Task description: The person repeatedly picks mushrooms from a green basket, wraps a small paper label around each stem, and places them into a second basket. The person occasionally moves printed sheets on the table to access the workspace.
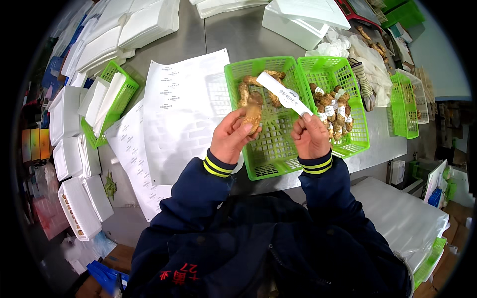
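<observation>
My left hand [231, 135] is closed round a brown, thick-stemmed mushroom [253, 118], its darker cap end pointing away from me. Between the fingertips of my right hand [312, 137] is a white label strip [284, 93] with a rounded wider middle, slanting up to the left. Both hands are over the near part of a green plastic basket [252, 168], where several loose mushrooms [243, 94] lie toward the far end. Beside it on the right, a second green basket [358, 145] holds several mushrooms [342, 113] with white labels wrapped round their stems.
Printed label sheets [186, 119] cover the metal table [196, 42] on the left. Behind them is a stack of white foam sheets [149, 24]. A white foam box [293, 31] stands at the back, near crumpled plastic [370, 64]. Another green basket [94, 140] tilts at the left.
</observation>
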The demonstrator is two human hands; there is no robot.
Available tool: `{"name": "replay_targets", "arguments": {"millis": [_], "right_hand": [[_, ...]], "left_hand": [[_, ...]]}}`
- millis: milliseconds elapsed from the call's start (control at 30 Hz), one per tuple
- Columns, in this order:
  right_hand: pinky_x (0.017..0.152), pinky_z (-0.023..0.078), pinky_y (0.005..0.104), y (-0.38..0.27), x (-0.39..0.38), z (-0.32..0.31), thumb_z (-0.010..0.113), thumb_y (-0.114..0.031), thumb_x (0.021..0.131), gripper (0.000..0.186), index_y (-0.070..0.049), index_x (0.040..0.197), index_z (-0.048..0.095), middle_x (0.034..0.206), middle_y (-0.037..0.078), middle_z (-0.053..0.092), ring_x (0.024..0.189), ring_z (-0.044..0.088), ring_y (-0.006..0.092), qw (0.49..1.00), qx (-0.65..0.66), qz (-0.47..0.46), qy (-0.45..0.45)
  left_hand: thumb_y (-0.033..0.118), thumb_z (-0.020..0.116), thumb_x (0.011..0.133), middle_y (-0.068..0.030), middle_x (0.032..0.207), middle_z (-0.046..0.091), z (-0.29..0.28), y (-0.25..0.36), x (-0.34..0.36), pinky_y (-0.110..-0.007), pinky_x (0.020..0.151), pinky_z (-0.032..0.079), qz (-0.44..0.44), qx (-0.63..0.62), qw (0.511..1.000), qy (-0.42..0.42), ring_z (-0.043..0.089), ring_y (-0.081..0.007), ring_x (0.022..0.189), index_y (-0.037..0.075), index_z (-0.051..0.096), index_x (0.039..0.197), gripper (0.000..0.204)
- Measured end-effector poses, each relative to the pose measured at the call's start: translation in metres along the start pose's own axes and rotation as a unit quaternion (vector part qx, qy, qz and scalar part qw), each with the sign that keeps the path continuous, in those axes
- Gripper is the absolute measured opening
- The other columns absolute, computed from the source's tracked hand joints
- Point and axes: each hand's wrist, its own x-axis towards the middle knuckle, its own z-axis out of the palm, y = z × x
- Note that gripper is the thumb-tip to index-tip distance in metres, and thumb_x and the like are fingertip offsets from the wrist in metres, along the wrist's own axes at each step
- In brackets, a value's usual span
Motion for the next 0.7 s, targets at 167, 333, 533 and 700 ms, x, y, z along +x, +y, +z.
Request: {"name": "replay_targets", "arguments": {"millis": [167, 333, 533, 700], "right_hand": [[0.074, 0.042, 0.0272, 0.019, 0.002, 0.018, 0.059, -0.002, 0.079, 0.046, -0.001, 0.121, 0.039, 0.104, 0.010, 0.054, 0.091, 0.051, 0.0167, 0.983, -0.174, -0.052, -0.011], [0.084, 0.043, 0.0315, 0.023, 0.003, 0.033, 0.062, 0.004, 0.076, 0.070, 0.008, 0.131, 0.019, 0.108, 0.018, 0.054, 0.098, 0.054, 0.0224, 0.970, -0.234, -0.038, -0.046], [0.082, 0.045, 0.0298, 0.024, -0.001, 0.036, 0.062, 0.006, 0.075, 0.067, 0.009, 0.129, 0.021, 0.106, 0.018, 0.056, 0.097, 0.055, 0.0209, 0.977, -0.209, -0.031, -0.031], [0.079, 0.045, 0.0289, 0.026, 0.001, 0.034, 0.064, 0.002, 0.075, 0.064, 0.007, 0.127, 0.026, 0.102, 0.017, 0.058, 0.093, 0.056, 0.0194, 0.962, -0.267, -0.051, -0.037]], "left_hand": [[0.001, 0.059, 0.081, -0.0114, 0.108, 0.055, 0.006, 0.002, -0.009, -0.027, 0.085, 0.043, 0.149, 0.279, 0.947, 0.050, 0.054, -0.0170, 0.100, -0.005, 0.047, 0.117, 0.039], [-0.002, 0.061, 0.072, -0.0127, 0.096, 0.059, 0.020, 0.013, -0.021, -0.026, 0.075, 0.045, 0.262, 0.517, 0.813, 0.052, 0.058, -0.0183, 0.085, -0.002, 0.055, 0.108, 0.036], [-0.002, 0.061, 0.072, -0.0148, 0.096, 0.059, 0.019, 0.016, -0.025, -0.027, 0.076, 0.045, 0.275, 0.533, 0.799, 0.051, 0.059, -0.0218, 0.086, -0.001, 0.056, 0.106, 0.035], [-0.001, 0.061, 0.072, -0.0150, 0.096, 0.059, 0.021, 0.018, -0.026, -0.028, 0.075, 0.046, 0.278, 0.537, 0.794, 0.054, 0.059, -0.0219, 0.086, -0.001, 0.055, 0.107, 0.035]]}}
